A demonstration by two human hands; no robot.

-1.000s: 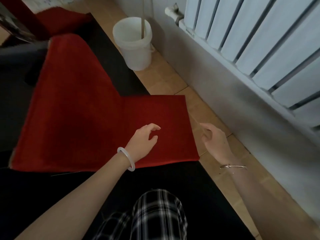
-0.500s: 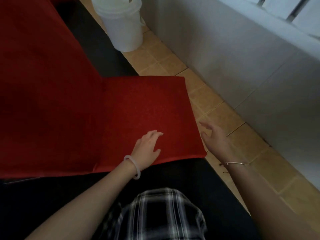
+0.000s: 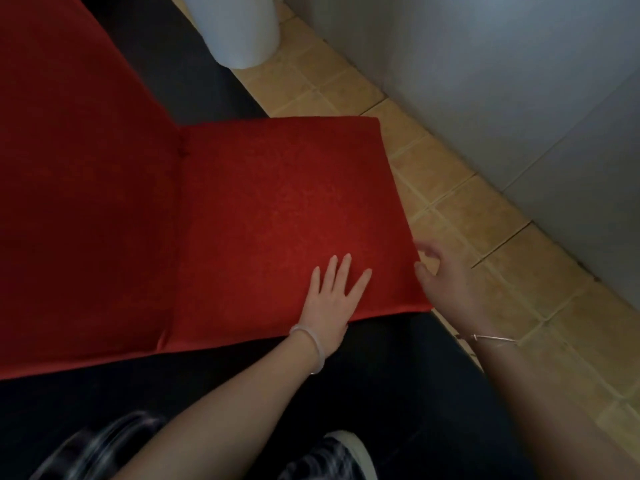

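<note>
A red cushion cover (image 3: 277, 209) lies spread over a black seat (image 3: 381, 368), with a seam dividing a small right panel from a larger left part. My left hand (image 3: 332, 299) rests flat on the near right part of the small panel, fingers straight and spread. My right hand (image 3: 446, 278) is at the panel's right edge, near its front corner, fingers loosely bent and blurred. Whether they touch the cloth is unclear. Each wrist wears a bracelet.
A white plastic bucket (image 3: 242, 29) stands on the tan tiled floor (image 3: 450, 188) at the top. A grey wall (image 3: 519, 98) runs diagonally on the right, leaving a narrow strip of floor. Checked trousers (image 3: 104, 452) show at the bottom.
The view has tilted down and closer. My left hand has flattened onto the red cloth with fingers spread. My right hand has moved in to the cloth's right edge.
</note>
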